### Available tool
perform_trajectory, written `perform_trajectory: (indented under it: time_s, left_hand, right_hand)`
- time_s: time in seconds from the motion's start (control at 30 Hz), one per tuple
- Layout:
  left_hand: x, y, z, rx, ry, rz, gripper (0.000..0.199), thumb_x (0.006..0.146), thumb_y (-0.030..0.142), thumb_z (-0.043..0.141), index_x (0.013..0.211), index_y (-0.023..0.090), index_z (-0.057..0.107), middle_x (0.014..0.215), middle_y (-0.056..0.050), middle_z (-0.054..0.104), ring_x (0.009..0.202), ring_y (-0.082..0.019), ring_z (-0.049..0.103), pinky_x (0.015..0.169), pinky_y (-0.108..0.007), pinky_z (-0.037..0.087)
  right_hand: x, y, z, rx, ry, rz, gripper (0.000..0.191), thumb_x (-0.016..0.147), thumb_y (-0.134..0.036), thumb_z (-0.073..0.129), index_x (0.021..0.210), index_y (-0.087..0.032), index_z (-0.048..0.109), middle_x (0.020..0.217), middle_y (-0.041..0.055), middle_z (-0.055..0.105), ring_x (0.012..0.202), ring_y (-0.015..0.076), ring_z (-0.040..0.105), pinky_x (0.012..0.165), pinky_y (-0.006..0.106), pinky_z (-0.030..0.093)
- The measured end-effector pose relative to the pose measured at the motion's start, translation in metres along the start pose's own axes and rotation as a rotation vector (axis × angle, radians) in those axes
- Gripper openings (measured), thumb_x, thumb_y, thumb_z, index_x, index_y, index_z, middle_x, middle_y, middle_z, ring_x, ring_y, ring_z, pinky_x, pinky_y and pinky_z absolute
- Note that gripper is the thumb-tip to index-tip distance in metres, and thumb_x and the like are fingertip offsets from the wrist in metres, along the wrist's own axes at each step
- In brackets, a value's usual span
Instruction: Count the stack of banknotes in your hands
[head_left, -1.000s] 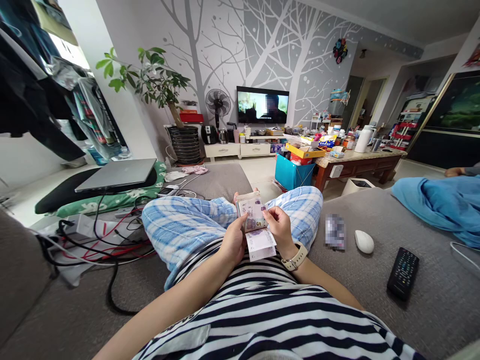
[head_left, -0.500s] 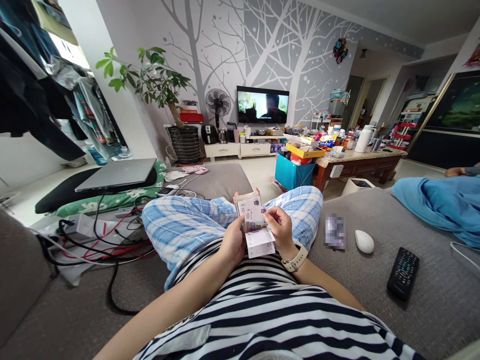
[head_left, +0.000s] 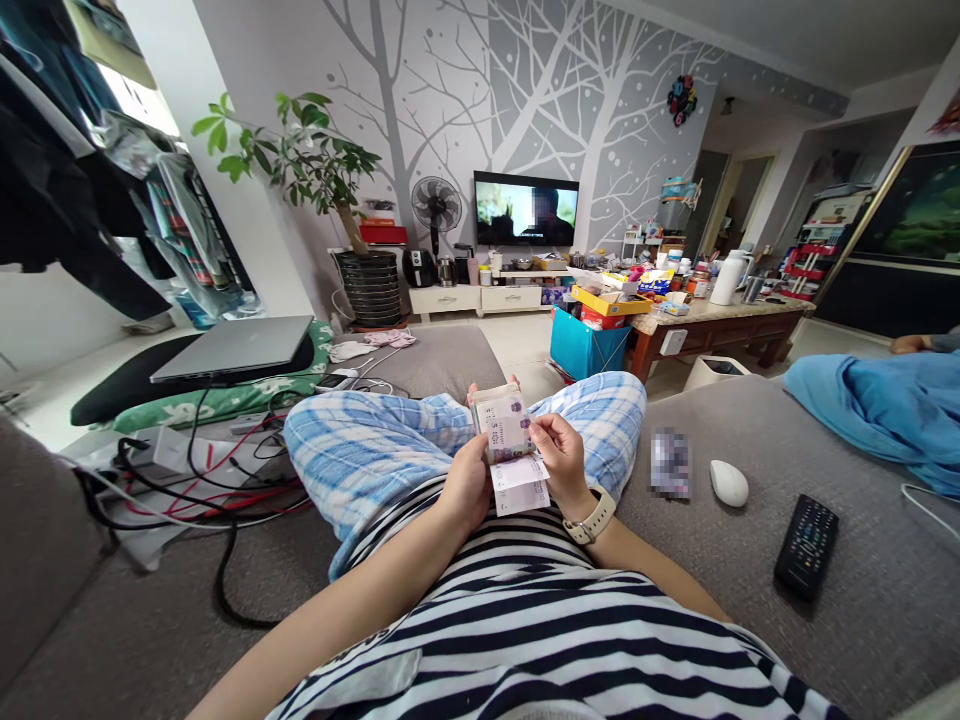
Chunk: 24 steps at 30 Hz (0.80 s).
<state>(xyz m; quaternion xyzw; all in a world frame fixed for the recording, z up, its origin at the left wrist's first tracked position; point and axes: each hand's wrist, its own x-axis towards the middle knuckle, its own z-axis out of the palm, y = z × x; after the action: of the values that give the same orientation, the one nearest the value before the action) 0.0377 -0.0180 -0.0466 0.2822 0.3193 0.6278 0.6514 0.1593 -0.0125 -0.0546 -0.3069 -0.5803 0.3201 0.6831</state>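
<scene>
A stack of banknotes marked with a 5 stands above my lap, its lower notes folded down toward my striped shirt. My left hand is closed round the stack's left side, thumb on the front. At the right edge, my right hand pinches a note between thumb and fingertips. Two pale folded-down ends hang beneath the stack between my hands. A cream wristwatch is on my right wrist. How many notes there are I cannot make out.
To my right on the grey sofa lie a blurred-out flat item, a white mouse and a black remote. Tangled cables and a laptop are at my left. A cluttered table stands ahead.
The top note and the folded ends have shifted slightly under my fingers. Both hands stay in nearly the same place, and the television picture differs a little.
</scene>
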Motion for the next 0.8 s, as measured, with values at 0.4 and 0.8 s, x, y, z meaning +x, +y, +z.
perform_trajectory:
  time_s: [0.4, 0.8]
  left_hand:
    - [-0.001, 0.002, -0.002, -0.01, 0.015, -0.022, 0.024, 0.076, 0.02, 0.063, 0.096, 0.008, 0.069, 0.09, -0.012, 0.076, 0.081, -0.024, 0.072, 0.078, -0.035, 0.057]
    - [-0.006, 0.003, 0.001, 0.044, 0.033, -0.008, 0.019, 0.069, 0.01, 0.066, 0.088, 0.012, 0.068, 0.081, -0.01, 0.075, 0.082, -0.026, 0.072, 0.076, -0.038, 0.058]
  right_hand:
    - [0.001, -0.002, -0.001, 0.016, -0.003, -0.005, 0.037, 0.092, -0.042, 0.049, 0.062, -0.021, 0.049, 0.057, -0.0021, 0.049, 0.057, 0.0135, 0.046, 0.061, 0.028, 0.04]
    - [0.006, 0.009, 0.0, -0.075, 0.032, 0.089, 0.032, 0.083, -0.044, 0.06, 0.065, -0.021, 0.049, 0.062, -0.0032, 0.046, 0.059, 0.0126, 0.041, 0.054, 0.025, 0.036]
